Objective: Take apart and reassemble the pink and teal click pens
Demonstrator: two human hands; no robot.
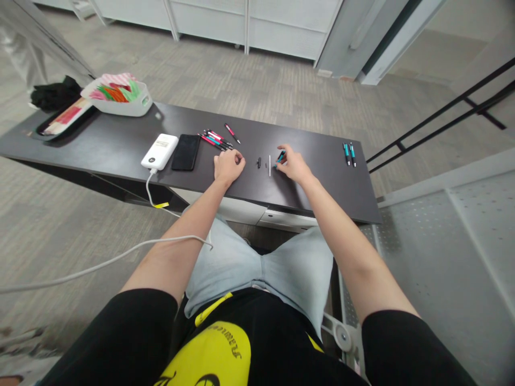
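My right hand (293,165) is over the desk, its fingertips pinched round a teal and black pen piece (281,156). Just left of it a thin white pen refill (270,165) lies on the desktop. Farther left are small dark pen parts (259,162), too small to name exactly. My left hand (229,166) rests on the desk with curled fingers; whatever might be inside them is hidden. Beyond that hand lies a pile of pink and teal pens (216,140), with one pink pen (232,133) apart from it.
Two teal pens (349,154) lie at the desk's right end. Left of my hands are a black phone (185,152) and a white power bank (160,151) with a white cable (132,250) crossing my left forearm. A white basket (139,107) and a black tray (52,138) stand farther left.
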